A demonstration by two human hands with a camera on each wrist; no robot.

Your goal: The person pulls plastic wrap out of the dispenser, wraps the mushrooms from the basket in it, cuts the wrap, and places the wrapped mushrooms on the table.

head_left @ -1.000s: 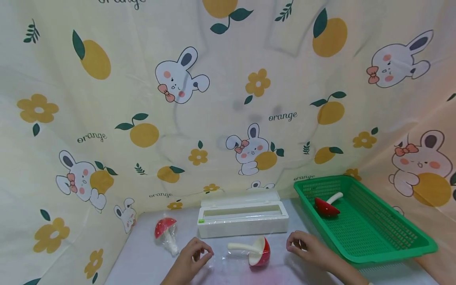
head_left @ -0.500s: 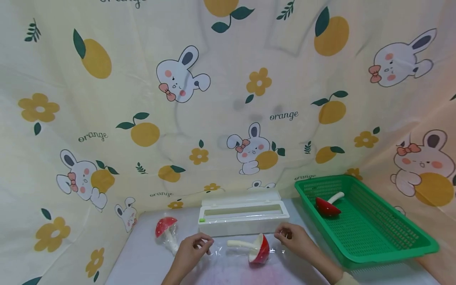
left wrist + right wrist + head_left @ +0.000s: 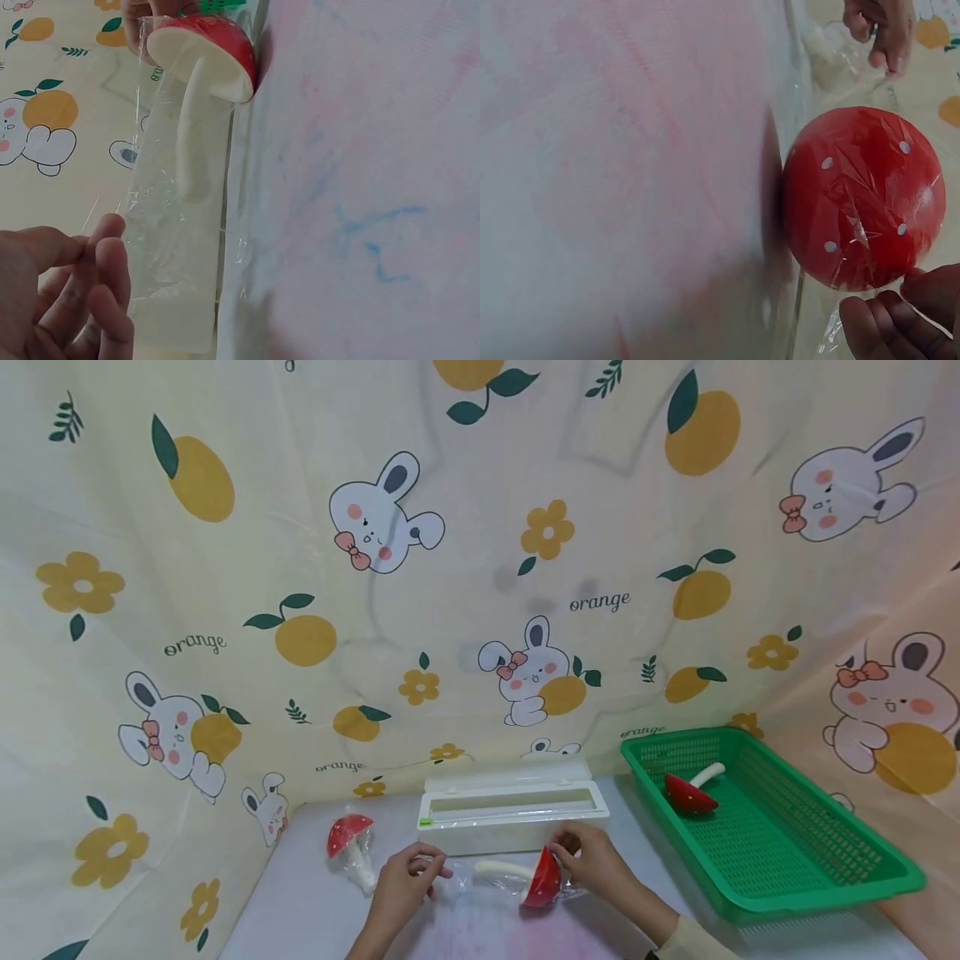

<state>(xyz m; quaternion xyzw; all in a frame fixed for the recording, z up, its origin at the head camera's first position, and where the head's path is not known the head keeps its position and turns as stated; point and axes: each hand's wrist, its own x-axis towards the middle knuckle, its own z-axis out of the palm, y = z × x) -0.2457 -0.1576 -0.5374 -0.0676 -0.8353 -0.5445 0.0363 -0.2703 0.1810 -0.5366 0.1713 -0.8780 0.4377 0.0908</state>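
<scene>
Middle mushroom (image 3: 542,885): I have it lying on its side on the table (image 3: 292,910) between the two hands, red cap toward the right, pale stem toward the left.
Clear film (image 3: 461,878): my right wrist view shows it creased over the spotted cap; the left wrist view shows it running past the stem's end. I'd judge this wrap partly done, with the loose stretch beyond the stem probably left to close.
Left hand (image 3: 405,881): thumb and fingers curled together beyond the stem's tip, pinching the film's edge, as best I can tell.
Right hand (image 3: 596,860): fingers curled in a pinch on the film at the cap's rim.
Left-side mushroom (image 3: 351,837): sheathed in crinkled film, lying apart past the left hand; I count it as finished.
Basket mushroom (image 3: 690,795): tilted inside the green basket (image 3: 825,897), with no wrapping that I can see; I'd call it untreated so far.
White box (image 3: 517,839): just behind the work, lid up. I can't make out whether the sheet is cut free of it.
In the way: the box limits room at the back, the right forearm (image 3: 648,912) lies between cap and basket, and see-through edges are hard for me to follow.
Backdrop: a printed cloth (image 3: 450,610) hangs behind everything.
</scene>
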